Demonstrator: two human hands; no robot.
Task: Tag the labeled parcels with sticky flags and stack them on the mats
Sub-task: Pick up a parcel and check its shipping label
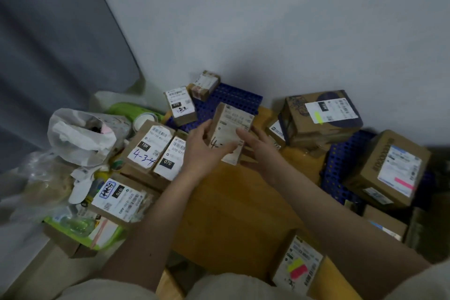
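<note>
Both my hands hold a small cardboard parcel [230,129] with a white label and blue handwriting, lifted above a big yellow-brown box [233,207]. My left hand [202,146] grips its left side; my right hand [258,146] is on its right edge and underside. Blue perforated mats [233,98] lie behind, with two small labeled parcels [180,105] on the far one. A box with a yellow flag [321,114] and a box with a pink flag [389,168] rest on the right mat [338,163]. A parcel with yellow and pink flags [299,265] lies near my right forearm.
Several labeled parcels [148,148] are piled at the left beside a white plastic bag [80,136] and green packaging [80,231]. A grey curtain [48,56] hangs at the left, a white wall behind. More boxes [384,224] crowd the right floor.
</note>
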